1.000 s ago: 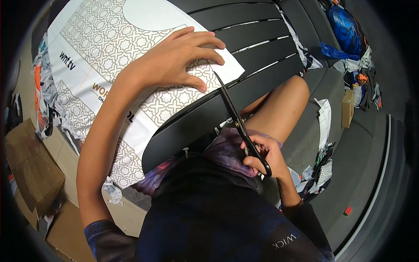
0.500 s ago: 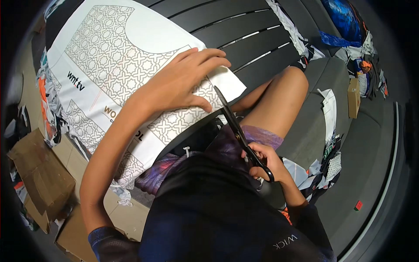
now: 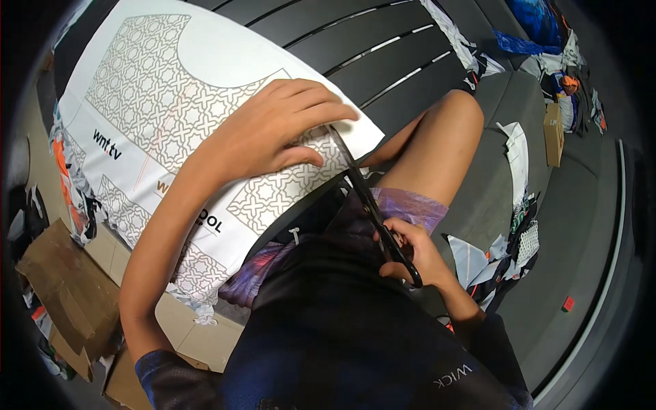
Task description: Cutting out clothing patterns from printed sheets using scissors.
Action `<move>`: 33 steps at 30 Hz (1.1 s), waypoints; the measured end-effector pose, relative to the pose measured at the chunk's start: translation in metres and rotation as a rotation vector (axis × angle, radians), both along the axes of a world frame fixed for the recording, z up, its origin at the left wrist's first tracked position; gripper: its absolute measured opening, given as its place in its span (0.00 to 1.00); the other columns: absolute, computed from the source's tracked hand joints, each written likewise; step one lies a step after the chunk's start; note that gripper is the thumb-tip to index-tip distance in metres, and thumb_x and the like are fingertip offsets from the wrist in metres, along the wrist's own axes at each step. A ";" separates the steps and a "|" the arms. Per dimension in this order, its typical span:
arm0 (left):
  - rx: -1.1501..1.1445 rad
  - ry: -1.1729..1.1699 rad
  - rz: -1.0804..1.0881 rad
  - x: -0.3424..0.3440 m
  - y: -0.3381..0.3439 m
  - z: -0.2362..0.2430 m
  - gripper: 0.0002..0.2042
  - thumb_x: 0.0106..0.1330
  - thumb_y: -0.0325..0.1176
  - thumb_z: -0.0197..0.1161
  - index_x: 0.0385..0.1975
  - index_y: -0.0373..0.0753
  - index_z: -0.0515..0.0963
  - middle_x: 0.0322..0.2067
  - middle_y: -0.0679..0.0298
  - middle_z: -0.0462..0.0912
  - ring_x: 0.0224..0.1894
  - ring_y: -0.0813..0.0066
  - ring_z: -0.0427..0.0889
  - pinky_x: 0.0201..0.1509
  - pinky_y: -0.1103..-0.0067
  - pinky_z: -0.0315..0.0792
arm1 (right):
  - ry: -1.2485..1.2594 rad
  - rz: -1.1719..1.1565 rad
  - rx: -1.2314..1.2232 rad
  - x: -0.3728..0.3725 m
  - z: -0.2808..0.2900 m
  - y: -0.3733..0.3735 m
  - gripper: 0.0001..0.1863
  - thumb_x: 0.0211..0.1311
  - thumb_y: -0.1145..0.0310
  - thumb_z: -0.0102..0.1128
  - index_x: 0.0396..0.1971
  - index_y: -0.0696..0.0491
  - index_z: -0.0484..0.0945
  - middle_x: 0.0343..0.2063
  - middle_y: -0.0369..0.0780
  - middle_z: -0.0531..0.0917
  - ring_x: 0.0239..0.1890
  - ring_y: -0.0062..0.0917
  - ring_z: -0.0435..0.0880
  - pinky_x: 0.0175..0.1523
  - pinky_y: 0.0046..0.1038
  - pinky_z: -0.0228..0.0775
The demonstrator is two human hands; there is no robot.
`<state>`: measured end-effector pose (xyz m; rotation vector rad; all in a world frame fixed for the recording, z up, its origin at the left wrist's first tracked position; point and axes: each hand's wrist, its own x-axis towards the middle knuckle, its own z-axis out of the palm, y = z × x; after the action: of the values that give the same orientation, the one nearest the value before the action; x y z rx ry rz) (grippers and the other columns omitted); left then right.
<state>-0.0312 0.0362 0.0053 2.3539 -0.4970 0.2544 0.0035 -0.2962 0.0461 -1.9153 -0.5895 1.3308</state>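
Head view: half-open left grip (image 3: 275,128) rests on white fabric (image 3: 205,106), grey star-latticed; right grip (image 3: 422,251) encloses black scissors (image 3: 366,198).

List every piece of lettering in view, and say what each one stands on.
Wording isn't copied here; this is where it stands.
White patterned fabric: black lettering, legible.
Same fabric: gold lettering, partly covered by the left forearm.
Same fabric: more black lettering, partly covered too.
Dark shirt: pale lettering, legible.
Small cardboard box: any print is too small to read.
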 end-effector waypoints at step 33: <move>-0.062 0.078 0.023 0.000 -0.001 -0.005 0.37 0.47 0.43 0.73 0.63 0.52 0.71 0.58 0.64 0.77 0.62 0.62 0.72 0.66 0.65 0.65 | -0.045 0.007 0.004 0.005 0.007 0.012 0.20 0.47 0.76 0.74 0.40 0.57 0.74 0.16 0.26 0.69 0.17 0.07 0.66 0.23 0.15 0.51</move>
<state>-0.0307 0.0350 0.0005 2.3005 -0.4194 0.1856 0.0085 -0.2847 0.0533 -1.9460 -0.6217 1.2930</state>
